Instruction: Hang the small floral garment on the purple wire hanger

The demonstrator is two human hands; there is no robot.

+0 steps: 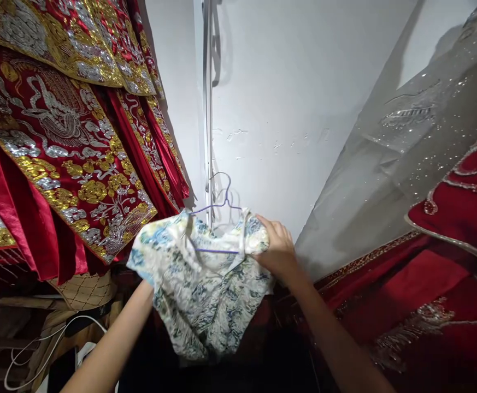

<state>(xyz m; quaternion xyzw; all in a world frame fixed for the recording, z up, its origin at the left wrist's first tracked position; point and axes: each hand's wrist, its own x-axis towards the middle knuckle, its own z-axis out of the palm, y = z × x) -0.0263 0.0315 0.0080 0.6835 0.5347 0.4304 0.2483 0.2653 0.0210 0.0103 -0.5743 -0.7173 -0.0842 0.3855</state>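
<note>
A small white garment [203, 286] with a blue and green floral print hangs on a thin purple wire hanger [221, 204] in front of me. My right hand [277, 248] is closed on the garment's right shoulder, fingers curled over the cloth. My left forearm [115, 344] reaches up under the garment's left side; the left hand is hidden behind the fabric. The hanger's hook rises in front of a vertical metal rail [208, 109] on the white wall.
Red robes [70, 136] with gold and silver embroidery hang at the left. A sheer sparkly grey garment [406, 158] and red embroidered fabric [463, 202] are at the right. A white cable [37, 344] loops at the lower left.
</note>
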